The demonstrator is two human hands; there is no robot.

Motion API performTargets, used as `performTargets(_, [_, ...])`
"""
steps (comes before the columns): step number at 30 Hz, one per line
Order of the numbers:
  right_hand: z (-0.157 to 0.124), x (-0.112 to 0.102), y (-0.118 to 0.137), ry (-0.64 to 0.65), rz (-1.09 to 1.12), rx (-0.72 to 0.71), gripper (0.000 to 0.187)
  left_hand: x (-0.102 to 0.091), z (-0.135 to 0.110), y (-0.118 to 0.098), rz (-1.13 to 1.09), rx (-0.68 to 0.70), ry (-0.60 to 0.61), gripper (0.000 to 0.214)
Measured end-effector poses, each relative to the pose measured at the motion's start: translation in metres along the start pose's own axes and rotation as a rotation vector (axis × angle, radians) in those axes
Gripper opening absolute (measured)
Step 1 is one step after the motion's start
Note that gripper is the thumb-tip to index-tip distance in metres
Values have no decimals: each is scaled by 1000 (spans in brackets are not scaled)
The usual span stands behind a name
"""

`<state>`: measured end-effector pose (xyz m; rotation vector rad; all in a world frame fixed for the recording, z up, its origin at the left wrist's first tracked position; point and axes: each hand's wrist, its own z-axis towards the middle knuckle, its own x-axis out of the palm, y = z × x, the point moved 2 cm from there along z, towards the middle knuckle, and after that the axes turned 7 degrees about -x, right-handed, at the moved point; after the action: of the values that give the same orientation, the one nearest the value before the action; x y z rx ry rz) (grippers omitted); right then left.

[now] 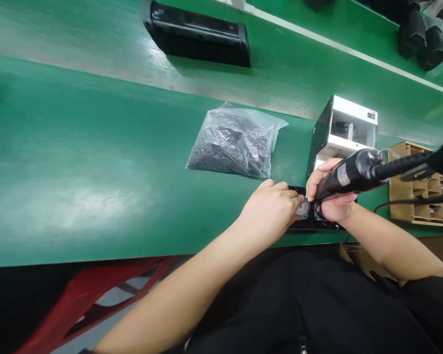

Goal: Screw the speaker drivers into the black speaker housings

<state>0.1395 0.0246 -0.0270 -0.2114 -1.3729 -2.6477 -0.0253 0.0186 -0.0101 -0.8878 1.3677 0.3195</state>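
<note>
My right hand point(337, 208) is wrapped round a black electric screwdriver point(349, 174). The tool slants down to the left, and its tip is hidden behind my fingers. My left hand point(269, 211) is curled, with its fingertips closed on the edge of a round silver part point(303, 209) that looks like a small motor or speaker. That part sits in a long black panel point(317, 225) lying flat on the bench. Red and black wires run beside a second round part point(318, 210), half covered by my right hand.
Beyond my left hand lies a clear plastic bag point(236, 140) of small dark pieces. A white-and-black screw feeder point(345, 128) stands behind the screwdriver. At right is a divided cardboard box point(409, 187). A black housing point(199, 34) lies at the back of the green bench point(77, 147).
</note>
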Motion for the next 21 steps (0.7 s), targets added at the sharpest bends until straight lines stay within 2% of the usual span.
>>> performTargets(3, [4,0,13,-29,-37,9,74,2,-3,1,-11,2,-10,18])
performTargets(6, [23,-12,47,-87,-70,19,73,4,-5,2,-14,10,-29,24])
performTargets(8, [42,-23,75,-170,-114,-57,74,5,-7,4,-8,18,-40,27])
performTargets(10, [62,-32,96,-249,-197,-182,66,5,-7,5,2,24,-42,27])
performTargets(12, [76,-37,102,-325,-267,-251,60,5,-7,5,1,22,-37,26])
performTargets(15, [85,-38,93,-378,-312,-236,62,5,-8,6,-8,18,-39,24])
performTargets(18, [81,-43,84,-260,-413,-152,64,6,-9,7,-7,20,-61,22])
performTargets(21, [74,-53,79,-51,-554,131,71,6,-9,8,-12,32,-78,19])
